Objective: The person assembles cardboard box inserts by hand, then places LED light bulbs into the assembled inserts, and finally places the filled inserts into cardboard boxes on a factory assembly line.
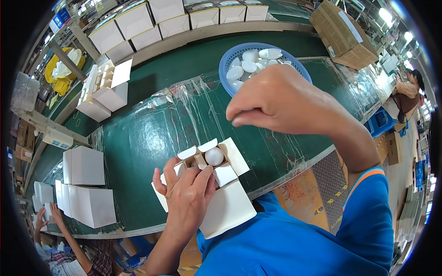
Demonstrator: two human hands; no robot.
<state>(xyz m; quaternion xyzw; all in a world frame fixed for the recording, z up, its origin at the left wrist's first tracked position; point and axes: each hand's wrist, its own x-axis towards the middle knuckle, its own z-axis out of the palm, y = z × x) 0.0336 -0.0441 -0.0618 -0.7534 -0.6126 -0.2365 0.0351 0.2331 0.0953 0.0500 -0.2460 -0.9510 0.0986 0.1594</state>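
A small white box (228, 209) lies with its lid and flaps folded out at the front edge of the green table. Brown cardboard dividers split its inside, and one white bulb (214, 156) sits upright in a far compartment. My left hand (189, 188) grips the near left part of this box, its fingers over the dividers and hiding some compartments. Raised above the table, my right hand (276, 96) is closed, thumb and index finger close together, no object showing at the tips. Behind it, a blue basket (224, 69) holds several white bulbs (251, 56), partly covered by the hand.
White boxes (94, 207) stand at the left, near another person's hands (48, 216). An opened box with dividers (103, 89) is farther back. More boxes (133, 20) line the rear shelf. A brown carton (343, 34) stands back right; another person (407, 94) is beyond.
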